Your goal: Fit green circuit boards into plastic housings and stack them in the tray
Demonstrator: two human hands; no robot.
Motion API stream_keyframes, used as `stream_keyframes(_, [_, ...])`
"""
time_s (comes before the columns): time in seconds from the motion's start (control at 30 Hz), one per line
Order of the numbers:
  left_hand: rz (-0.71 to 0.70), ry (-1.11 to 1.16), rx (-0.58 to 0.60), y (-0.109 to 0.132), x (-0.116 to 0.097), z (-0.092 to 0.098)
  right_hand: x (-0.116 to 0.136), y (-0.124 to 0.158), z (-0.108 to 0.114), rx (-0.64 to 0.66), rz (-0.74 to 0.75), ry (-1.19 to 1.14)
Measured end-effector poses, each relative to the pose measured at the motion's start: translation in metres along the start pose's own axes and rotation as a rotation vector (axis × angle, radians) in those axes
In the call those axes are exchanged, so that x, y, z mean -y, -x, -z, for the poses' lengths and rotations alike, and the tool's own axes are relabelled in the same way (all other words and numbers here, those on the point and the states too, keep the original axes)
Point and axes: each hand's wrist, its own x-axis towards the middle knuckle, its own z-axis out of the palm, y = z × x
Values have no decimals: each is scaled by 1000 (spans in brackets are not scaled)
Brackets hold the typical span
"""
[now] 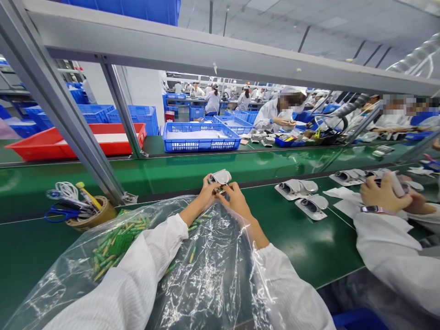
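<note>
Both my hands are raised over a clear plastic bag (206,270) on the green bench. My left hand (207,192) and my right hand (234,196) are closed together on a small white and grey plastic housing (220,177), gripping it from either side. A small green part shows between my fingers just under the housing. The bag holds many small green circuit boards (118,245), lying left of my left sleeve.
Two more white housings (302,195) lie on the bench to my right. A co-worker's hands (387,195) at far right hold a similar part. A tape roll (91,213) with scissors stands at left. Beyond the conveyor sit a blue crate (200,136) and a red tray (55,143).
</note>
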Motion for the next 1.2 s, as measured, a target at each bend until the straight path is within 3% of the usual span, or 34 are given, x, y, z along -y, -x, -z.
stream_keyframes(0.13, [13, -35, 6, -1, 2, 1, 7, -3, -4, -66, -28, -68])
stream_keyframes(0.33, [-13, 3, 40, -2, 4, 3, 4, -4, -12, -257, -331, -267])
stream_keyframes(0.43, [-7, 21, 53, -1, 4, 2, 4, -4, -9, -327, -413, -329])
stream_keyframes(0.77, [-1, 32, 54, 0, 2, 1, 8, -4, 0, -337, -260, -241])
stream_keyframes(1.0, [37, 38, 52, 2, 0, -1, 1, -2, -5, -324, -511, -387])
stream_keyframes(1.2, [32, 140, 82, 2, -5, 1, -1, -1, -8, -318, -296, -186])
